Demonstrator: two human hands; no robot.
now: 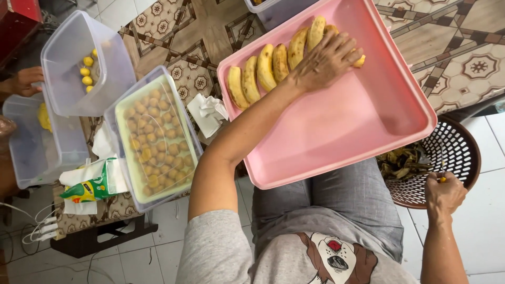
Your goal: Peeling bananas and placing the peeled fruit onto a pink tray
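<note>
Grey-trousered lap (347, 194) nearest, carrying pink tray (342, 126). Left hand (323, 60) spread flat, palm down, on peeled bananas (268, 71) ranged along tray's far wall; not closed round any. Right hand (444, 194) curled at brown basket (452, 152) rim, pinching a small yellow-tipped item; kind not discernible. Bananas judged soft, light, slippery, easily bruised: best cradled lengthwise at mid-body, not pinched at ends. Lidded tub of round yellow balls (155, 139) on patterned worktop (184, 31) beside.
</note>
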